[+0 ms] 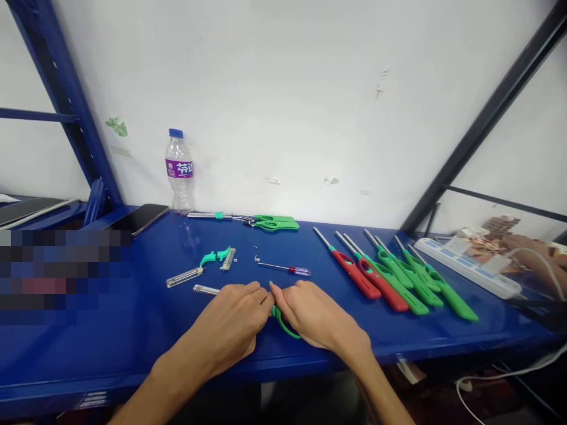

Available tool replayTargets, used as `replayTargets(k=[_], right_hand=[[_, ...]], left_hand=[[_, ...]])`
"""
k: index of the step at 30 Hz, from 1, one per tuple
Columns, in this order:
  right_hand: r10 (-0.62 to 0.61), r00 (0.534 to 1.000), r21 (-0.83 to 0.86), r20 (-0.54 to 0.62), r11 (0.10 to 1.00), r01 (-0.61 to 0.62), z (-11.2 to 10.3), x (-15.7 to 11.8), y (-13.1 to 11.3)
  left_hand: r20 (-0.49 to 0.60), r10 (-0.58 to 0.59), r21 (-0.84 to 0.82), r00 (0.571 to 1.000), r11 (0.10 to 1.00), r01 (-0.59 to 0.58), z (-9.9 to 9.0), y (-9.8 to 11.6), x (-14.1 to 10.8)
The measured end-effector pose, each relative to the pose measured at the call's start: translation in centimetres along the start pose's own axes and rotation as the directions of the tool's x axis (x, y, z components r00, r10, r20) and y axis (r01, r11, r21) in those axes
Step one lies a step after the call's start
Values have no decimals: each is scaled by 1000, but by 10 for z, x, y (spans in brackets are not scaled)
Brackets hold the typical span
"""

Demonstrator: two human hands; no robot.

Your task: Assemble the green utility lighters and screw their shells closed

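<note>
Near the blue table's [146, 348] front edge, my left hand [239, 313] and right hand [312, 313] pinched the green lighter [287, 326], fingers curled tight around its middle, a seemingly light, stiff plastic thing best gripped at the handle, its slim metal tube [206, 290] likely slippery.

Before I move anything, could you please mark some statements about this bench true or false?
1. The bottle stands upright by the wall. True.
2. The screwdriver is in the right hand. False: it lies on the bench, beyond the hands.
3. A metal tube sticks out past the left hand. True.
4. The red lighters lie right of the green lighters. False: they lie to the left.
5. A phone lies left of the bottle. True.
</note>
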State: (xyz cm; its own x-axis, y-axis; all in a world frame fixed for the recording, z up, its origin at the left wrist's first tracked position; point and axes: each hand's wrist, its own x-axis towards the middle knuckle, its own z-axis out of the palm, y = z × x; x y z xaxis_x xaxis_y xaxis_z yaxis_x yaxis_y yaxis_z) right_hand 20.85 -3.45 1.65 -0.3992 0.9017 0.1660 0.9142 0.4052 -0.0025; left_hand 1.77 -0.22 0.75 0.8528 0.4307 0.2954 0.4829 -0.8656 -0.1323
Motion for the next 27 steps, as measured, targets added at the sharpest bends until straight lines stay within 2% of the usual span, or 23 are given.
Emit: replayTargets(k=[3,7,11,14,17,19,21,24,27], right_hand=[[0,1000,5,1,1000,0,1,0,-1],[5,1000,19,5,1000,-6,-3,0,-2],[116,993,182,-16,977,-111,-19,-9,-3],[222,975,265,8,940,-216,-30,-19,3],[245,969,298,24,924,-241,-36,-26,13],[260,966,334,-1,910,-245,-39,-29,19],[284,958,367,-21,894,-257,-42,-31,23],[279,960,392,10,882,-260,-48,-36,24],[245,970,424,-5,878,-220,-54,-40,22]], left_hand=[[-36,27,12,999,1000,-27,1,2,0],[-119,18,-69,993,997,-26,-1,-1,0],[-189,-2,-151,982,988,-27,-4,-20,-8],[-209,-101,-192,973,979,61,0,-39,-17],[-212,-226,-233,951,956,176,5,-45,-25],[-152,-308,-264,939,928,261,3,-41,-27],[-70,-338,-314,938,900,301,-5,-34,-30],[116,-264,-445,958,848,288,-24,-23,-35],[194,-235,-471,952,829,301,-36,-16,-38]])
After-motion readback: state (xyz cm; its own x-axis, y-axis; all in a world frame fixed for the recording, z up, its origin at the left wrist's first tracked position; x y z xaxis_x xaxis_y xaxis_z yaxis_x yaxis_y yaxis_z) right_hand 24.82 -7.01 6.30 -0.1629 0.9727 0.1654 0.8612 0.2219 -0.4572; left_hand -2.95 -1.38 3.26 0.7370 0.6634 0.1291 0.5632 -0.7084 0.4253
